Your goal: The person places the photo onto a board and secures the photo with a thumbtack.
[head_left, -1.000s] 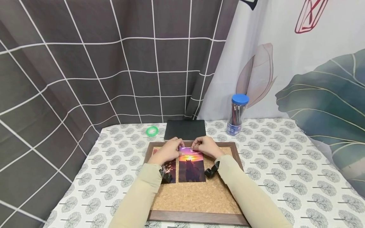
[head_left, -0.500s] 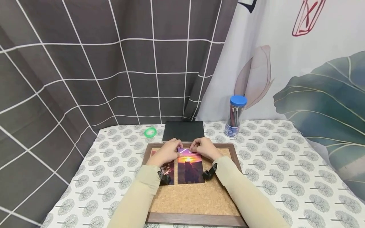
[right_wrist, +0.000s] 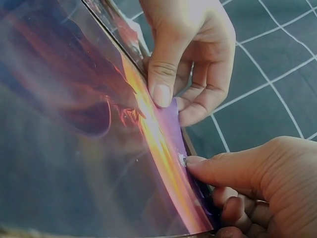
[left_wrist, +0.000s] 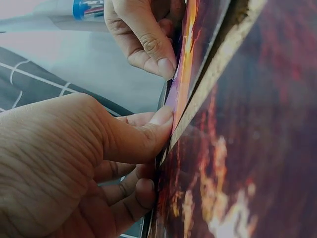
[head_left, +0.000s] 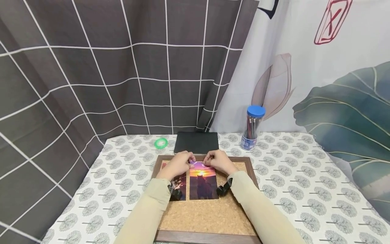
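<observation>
A photo print of a horse against a purple and orange sunset lies on the upper part of a wood-framed cork board. My left hand pinches its upper left corner between thumb and fingers. Farther right along the same edge, my right hand pinches the print, thumb on the picture side. Left of it, a dark photo with reddish and bright patches is partly covered by my left hand and wrist camera. Seen from the left wrist, the sunset print stands slightly off the cork.
A black flat case lies just behind the board. A green tape roll is at the back left, and a blue-lidded jar of pencils stands at the back right. Checked and leaf-patterned curtains hang behind the table.
The head view has shifted slightly, so the table sits a little lower in it. Both hands stay at the sunset print's upper edge, with only slight finger movement.
</observation>
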Tool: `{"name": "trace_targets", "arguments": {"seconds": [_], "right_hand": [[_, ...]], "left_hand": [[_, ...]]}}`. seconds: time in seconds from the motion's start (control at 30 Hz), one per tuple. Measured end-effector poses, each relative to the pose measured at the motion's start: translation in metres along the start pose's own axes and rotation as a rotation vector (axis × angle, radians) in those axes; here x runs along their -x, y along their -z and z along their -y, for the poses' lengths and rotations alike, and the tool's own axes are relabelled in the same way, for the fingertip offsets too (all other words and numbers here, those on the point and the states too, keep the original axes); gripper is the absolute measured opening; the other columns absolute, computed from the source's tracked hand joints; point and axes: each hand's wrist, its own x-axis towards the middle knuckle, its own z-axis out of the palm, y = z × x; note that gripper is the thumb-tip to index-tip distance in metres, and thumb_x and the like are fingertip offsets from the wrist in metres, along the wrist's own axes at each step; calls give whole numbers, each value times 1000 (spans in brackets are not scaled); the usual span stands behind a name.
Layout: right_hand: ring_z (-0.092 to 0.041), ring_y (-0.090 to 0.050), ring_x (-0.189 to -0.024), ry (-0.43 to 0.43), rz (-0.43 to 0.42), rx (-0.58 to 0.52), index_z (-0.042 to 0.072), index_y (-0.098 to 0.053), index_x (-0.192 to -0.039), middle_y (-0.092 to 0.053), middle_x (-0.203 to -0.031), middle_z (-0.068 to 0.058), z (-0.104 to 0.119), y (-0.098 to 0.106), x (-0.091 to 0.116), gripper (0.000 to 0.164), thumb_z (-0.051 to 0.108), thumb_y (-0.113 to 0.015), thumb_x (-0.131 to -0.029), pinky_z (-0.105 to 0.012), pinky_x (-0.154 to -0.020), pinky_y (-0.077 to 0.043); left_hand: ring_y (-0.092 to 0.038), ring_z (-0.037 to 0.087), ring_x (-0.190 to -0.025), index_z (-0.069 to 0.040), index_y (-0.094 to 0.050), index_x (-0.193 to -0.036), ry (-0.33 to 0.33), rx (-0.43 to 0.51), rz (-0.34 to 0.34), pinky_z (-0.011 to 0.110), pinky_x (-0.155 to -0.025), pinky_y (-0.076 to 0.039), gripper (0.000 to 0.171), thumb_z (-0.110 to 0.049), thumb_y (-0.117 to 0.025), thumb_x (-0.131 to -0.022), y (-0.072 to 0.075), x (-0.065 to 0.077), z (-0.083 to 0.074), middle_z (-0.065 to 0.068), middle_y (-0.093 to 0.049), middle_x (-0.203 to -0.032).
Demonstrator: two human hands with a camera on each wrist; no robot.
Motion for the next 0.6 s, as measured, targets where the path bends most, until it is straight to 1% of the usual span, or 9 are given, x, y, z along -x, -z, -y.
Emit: {"name": "trace_targets", "arguments": {"seconds": [0.2,0.37,0.6], "right_hand": [[-13,-58,-67,-16,0,-12,16,-74,-76,-66,-70,5,2,-1,0,9,13,-78,-83,-29,-68,-48],[-14,-58,-67,-12,-9,-13,15,-74,-76,-67,-71,5,4,2,0,9,12,-78,-84,-30,-67,-48],[-13,-58,-68,15,9,-7,16,-73,-78,-67,-71,5,2,3,0,8,15,-78,-84,-30,-67,-48]], "left_hand": [[-54,14,-80,-13,-66,-94,-3,10,-20,33,-77,-48,13,-15,-78,-89,0,0,3,0,-55,-87],[-52,13,-79,-13,-67,-93,12,26,-34,33,-77,-48,13,-16,-79,-88,1,-3,3,-1,-54,-86],[-50,14,-77,-12,-65,-90,22,-2,-41,33,-75,-46,13,-14,-78,-88,3,-2,2,-1,-52,-84]]}}
